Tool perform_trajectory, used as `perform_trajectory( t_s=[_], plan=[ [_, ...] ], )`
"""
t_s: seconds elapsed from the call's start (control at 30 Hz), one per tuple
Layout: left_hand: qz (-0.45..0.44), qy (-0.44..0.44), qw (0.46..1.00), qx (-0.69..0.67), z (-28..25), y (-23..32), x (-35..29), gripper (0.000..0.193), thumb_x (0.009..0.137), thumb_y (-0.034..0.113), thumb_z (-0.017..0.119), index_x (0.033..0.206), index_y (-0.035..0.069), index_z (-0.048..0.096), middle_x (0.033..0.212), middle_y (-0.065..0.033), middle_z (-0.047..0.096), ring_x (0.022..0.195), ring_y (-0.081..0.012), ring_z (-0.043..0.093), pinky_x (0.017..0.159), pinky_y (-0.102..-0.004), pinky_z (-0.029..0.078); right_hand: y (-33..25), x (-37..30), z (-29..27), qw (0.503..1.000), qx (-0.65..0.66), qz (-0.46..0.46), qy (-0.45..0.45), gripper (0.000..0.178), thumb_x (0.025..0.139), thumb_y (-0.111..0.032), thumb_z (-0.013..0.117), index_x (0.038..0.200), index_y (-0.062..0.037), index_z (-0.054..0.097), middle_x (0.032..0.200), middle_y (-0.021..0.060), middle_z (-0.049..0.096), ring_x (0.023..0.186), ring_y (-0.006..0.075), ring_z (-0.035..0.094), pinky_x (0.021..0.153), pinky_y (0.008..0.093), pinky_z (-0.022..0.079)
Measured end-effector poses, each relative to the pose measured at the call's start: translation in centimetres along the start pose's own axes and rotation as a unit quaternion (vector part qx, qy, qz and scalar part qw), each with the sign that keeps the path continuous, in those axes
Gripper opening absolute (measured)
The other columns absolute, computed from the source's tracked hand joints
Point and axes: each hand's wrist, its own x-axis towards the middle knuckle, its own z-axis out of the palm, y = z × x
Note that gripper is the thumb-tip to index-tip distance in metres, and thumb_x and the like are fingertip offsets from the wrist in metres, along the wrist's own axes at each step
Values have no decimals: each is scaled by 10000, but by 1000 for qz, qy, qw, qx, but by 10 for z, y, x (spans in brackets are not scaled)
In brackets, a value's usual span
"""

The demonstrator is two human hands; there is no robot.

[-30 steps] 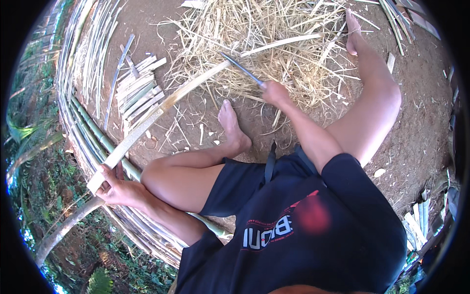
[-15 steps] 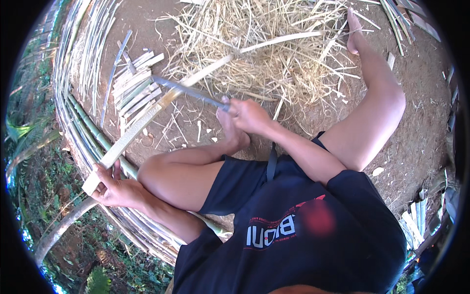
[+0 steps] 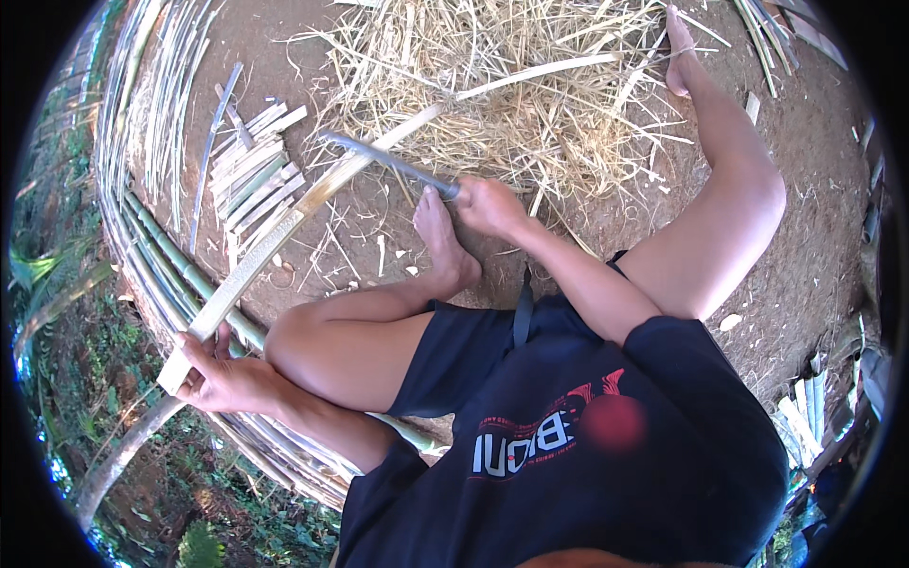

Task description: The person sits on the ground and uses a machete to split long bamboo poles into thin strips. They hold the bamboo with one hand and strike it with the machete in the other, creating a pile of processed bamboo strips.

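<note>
The left hand holds one end of a long, flat, pale bamboo strip slanting away rightward; the right hand grips a long, grey metal blade across it.

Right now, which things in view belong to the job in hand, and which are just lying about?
In use:
- strip, held near one end by the left hand
- knife, in the right hand, blade crossing the strip

Apparently just lying about:
- shavings
- short slats
- green poles
</note>
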Motion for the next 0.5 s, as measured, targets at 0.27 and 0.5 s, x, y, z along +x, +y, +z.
perform_trajectory(
  t_s=[0.27,0.5],
  plan=[
    [-17,13,995,-98,-27,-22,19,296,903,126,660,1025,-60,465,935,-158,597,829,-233,668,612,-245,616,71,23,-33,977,-20,213,-19,214,852,-186,590,1018,-52,597,878,127,660,822,257,656,794,407,517],
    [-50,-82,933,-347,-82,-35,84,281,860,200,714,1041,67,546,876,-90,666,887,-242,666,845,-400,556,18,-13,-47,985,-50,45,159,644,901,-397,586,1422,-80,380,1481,198,315,1391,326,276,1120,486,319]
  ],
)
